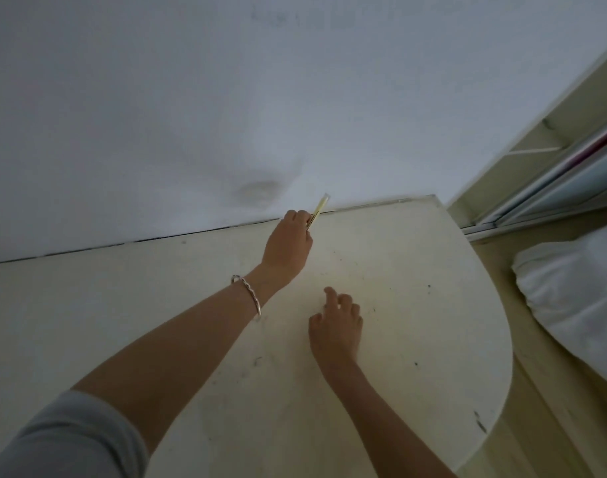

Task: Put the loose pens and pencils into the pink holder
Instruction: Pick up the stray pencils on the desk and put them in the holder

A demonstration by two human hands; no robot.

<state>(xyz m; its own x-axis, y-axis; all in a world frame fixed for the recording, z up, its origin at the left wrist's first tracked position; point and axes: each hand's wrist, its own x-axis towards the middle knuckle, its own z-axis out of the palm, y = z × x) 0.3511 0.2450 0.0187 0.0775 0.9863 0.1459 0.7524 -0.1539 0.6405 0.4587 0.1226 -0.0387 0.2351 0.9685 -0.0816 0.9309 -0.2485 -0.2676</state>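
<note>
My left hand [288, 243] reaches toward the back of the cream table [415, 305], close to the wall, and grips a thin yellow pen [318, 210] that sticks up and to the right from its fingers. A silver bangle sits on that wrist. My right hand [336, 322] hovers lower over the middle of the table with its fingers spread and nothing in them. No pink holder and no other pens or pencils show in the head view.
A white wall [226, 98] runs along the table's back edge. The table's right side curves round. To the right lie a white pillow [577, 305] and a sliding door frame [553, 174] over a pale wooden floor.
</note>
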